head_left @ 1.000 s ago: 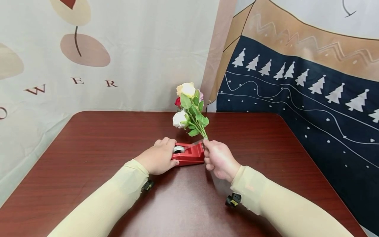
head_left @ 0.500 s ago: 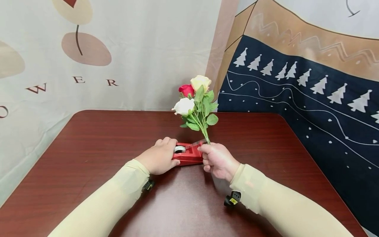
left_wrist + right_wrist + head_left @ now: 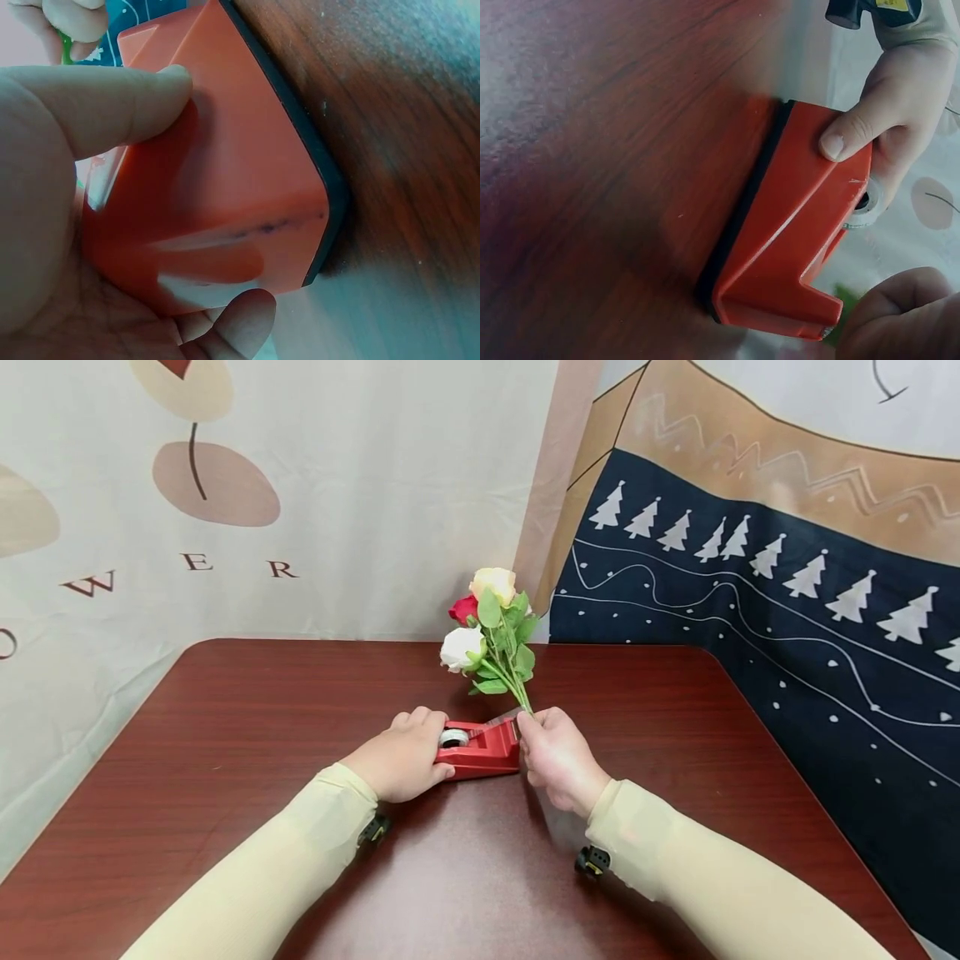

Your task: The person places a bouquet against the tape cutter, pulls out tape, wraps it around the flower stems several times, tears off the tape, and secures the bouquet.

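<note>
My left hand [image 3: 401, 756] grips the rear of a red tape dispenser [image 3: 486, 758] that stands on the table; in the left wrist view its thumb [image 3: 135, 105] presses the dispenser's side. A roll of clear tape [image 3: 453, 739] sits in it, and a strip of tape [image 3: 498, 721] runs up to the cutter end. Right at that end, my right hand [image 3: 562, 762] pinches the lower stems of a bunch of artificial roses [image 3: 491, 610]. White, red and cream blooms lean up and to the left. The stem ends are hidden by the fingers.
Both sit on a dark reddish wooden table [image 3: 300, 681] with rounded far corners. Behind it hangs a pale curtain [image 3: 375, 485], with a navy tree-patterned cloth [image 3: 675, 585] on the right. A small black camera [image 3: 592, 862] is worn at the right wrist.
The roses first rose and turned, showing more of the red bloom, then sank back partway. The right fingers shifted slightly on the stems beside the cutter. The left hand and dispenser stayed put.
</note>
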A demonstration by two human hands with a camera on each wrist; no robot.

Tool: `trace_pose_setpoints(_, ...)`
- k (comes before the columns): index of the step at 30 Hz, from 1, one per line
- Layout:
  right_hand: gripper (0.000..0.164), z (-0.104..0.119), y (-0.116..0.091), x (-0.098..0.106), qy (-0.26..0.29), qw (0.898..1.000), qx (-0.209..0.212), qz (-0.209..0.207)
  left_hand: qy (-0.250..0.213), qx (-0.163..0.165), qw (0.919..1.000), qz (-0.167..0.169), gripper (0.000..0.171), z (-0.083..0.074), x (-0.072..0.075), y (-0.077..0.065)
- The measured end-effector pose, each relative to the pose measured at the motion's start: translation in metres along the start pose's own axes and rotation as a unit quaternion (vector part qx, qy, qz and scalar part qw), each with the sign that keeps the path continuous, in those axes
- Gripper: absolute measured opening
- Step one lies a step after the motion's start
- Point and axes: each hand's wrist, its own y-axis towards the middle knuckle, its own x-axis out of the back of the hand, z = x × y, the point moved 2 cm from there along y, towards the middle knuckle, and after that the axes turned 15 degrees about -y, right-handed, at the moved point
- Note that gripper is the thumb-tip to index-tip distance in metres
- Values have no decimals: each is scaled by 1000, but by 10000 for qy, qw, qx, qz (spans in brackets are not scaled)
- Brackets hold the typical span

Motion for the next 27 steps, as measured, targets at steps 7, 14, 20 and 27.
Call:
trace_pose_setpoints(7, 21, 2, -2, -2, -469, 9977, 215, -448, -36, -9, 10000, -31, 51, 2, -1, 1)
trace_pose_setpoints(14, 20, 1, -2, -6, 36, 9993, 227, -279, -60, 5, 10000, -28, 51, 2, -2, 1)
trace_pose_setpoints(20, 20, 1, -1, -6, 491, 9979, 375, -212, -17, 29, 10000, -29, 52, 2, -1, 1)
trace_pose_setpoints(27, 26, 0, 0, -3, 784, 9963, 293, -188, -14, 6, 10000, -42, 50, 1, -1, 1)
